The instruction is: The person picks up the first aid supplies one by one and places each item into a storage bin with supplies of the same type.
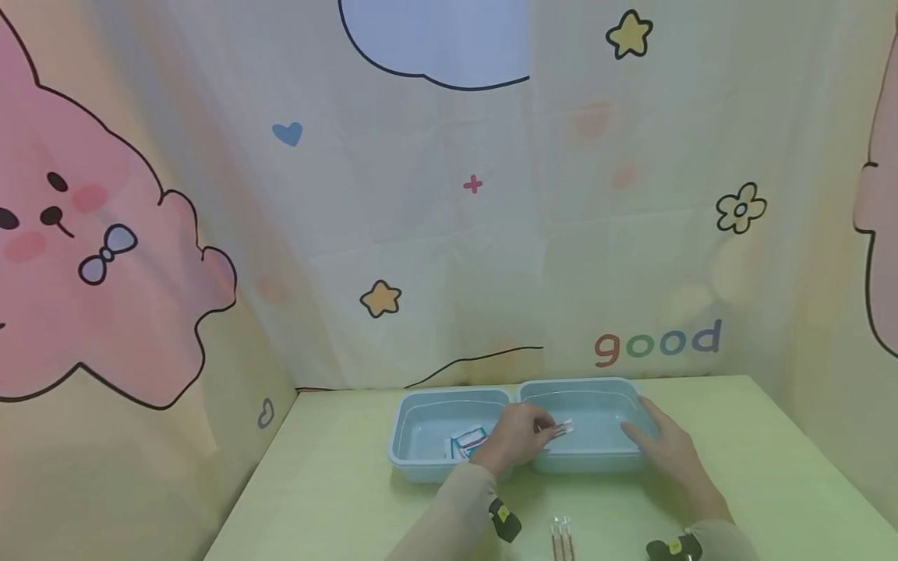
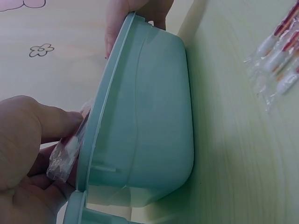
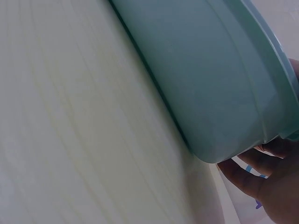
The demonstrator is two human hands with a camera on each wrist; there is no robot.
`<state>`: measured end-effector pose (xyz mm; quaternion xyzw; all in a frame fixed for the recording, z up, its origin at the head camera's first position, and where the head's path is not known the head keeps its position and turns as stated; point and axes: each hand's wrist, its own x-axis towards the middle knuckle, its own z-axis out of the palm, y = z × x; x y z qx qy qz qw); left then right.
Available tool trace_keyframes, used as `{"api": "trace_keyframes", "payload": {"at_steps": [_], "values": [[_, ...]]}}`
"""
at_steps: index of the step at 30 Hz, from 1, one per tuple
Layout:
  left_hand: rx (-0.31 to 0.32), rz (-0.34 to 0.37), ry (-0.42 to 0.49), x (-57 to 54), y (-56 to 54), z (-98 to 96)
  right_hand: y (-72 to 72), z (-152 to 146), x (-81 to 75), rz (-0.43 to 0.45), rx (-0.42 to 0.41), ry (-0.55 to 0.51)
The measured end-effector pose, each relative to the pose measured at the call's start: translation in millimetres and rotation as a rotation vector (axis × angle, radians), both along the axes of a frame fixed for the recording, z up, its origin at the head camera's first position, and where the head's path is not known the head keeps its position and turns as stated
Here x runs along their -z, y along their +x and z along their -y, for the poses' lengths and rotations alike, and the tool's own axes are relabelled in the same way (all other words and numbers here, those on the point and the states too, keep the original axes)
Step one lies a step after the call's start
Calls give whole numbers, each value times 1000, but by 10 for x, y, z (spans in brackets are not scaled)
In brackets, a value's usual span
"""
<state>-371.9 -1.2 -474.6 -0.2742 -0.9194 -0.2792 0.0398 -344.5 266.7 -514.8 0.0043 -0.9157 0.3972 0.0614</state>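
Note:
My left hand [image 1: 515, 436] pinches a clear-wrapped swab [image 2: 67, 151] between thumb and fingers, over the near left part of the right-hand blue basin [image 1: 589, 464]. In the left wrist view, the swab's white tip and reddish shaft show through the wrapper, right beside the basin's rim. My right hand [image 1: 669, 448] grips that basin at its right side, the thumb over the rim and the fingers around the outer wall [image 3: 224, 93]. Several similar wrapped swabs [image 1: 563, 539] lie side by side on the table in front of the basins.
A second blue basin [image 1: 449, 472] stands directly to the left, its rim against the first. Small white packets with blue and red print [image 1: 468, 440] lie inside it. The pale wooden table [image 1: 316, 483] meets a printed cloth backdrop [image 1: 449, 273] behind the basins.

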Motion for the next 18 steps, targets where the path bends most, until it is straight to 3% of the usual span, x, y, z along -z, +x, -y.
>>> {"api": "trace_keyframes", "payload": {"at_steps": [13,18], "values": [[-34,4,23,17,-34,-84,-33,-20,51,-11,3,-3],[-35,-33,23,40,-74,-108,-46,-32,69,-17,3,1]]}}
